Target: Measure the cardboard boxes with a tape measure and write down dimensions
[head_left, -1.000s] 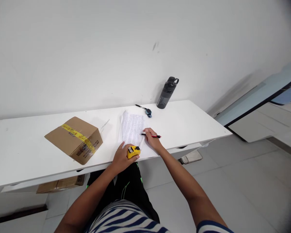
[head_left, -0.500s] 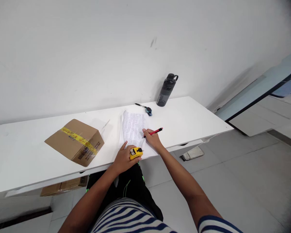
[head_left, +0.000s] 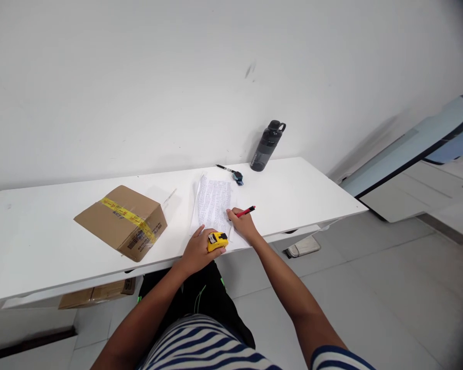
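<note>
My left hand is closed around a yellow and black tape measure at the near edge of the white table. Its thumb side rests by the lower left corner of a paper sheet densely covered in handwriting. A red pen with a black end is gripped in my right hand, which lies on the right side of the paper. The pen's tip is low over the sheet; whether it touches I cannot tell.
A taped cardboard box sits to the left. Behind the paper lie a dark pen and a wristwatch. A dark water bottle stands near the wall. Under the table is another cardboard box.
The camera view has shifted and tilted slightly. Both hands keep their holds on the tape measure and the red pen; the right hand has barely moved on the paper.
</note>
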The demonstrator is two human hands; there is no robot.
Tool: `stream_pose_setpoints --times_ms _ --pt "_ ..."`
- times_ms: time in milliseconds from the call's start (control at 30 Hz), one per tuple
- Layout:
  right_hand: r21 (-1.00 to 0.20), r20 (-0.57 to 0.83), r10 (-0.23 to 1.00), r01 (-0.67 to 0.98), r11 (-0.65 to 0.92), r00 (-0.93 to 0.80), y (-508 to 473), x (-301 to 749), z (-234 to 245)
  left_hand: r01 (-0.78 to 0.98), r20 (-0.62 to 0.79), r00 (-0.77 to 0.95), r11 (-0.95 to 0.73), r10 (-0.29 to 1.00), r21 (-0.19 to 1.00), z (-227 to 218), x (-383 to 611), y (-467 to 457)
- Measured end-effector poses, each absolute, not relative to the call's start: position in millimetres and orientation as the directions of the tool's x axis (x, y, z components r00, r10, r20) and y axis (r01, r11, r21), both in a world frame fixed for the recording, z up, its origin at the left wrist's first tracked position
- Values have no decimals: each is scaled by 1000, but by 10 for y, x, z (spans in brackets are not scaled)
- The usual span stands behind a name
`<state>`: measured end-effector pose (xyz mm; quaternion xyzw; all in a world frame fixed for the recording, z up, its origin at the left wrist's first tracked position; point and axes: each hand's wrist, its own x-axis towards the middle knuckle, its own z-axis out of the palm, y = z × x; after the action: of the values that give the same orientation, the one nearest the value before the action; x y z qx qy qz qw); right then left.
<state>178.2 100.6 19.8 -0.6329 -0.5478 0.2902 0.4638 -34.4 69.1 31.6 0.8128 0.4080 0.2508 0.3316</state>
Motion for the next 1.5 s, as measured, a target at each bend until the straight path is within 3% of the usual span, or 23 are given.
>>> stream_pose_setpoints --times_ms 200,1167,1500 --pt "-901 154 952 434 25 265 1005 1782 181 518 64 524 -377 849 768 363 -350 688" --pt "-888 171 943 458 23 285 994 1797 141 494 51 508 -340 860 800 396 -357 666" --pt "-876 201 926 482 24 319 914 1780 119 451 141 503 -398 853 799 382 -374 595"
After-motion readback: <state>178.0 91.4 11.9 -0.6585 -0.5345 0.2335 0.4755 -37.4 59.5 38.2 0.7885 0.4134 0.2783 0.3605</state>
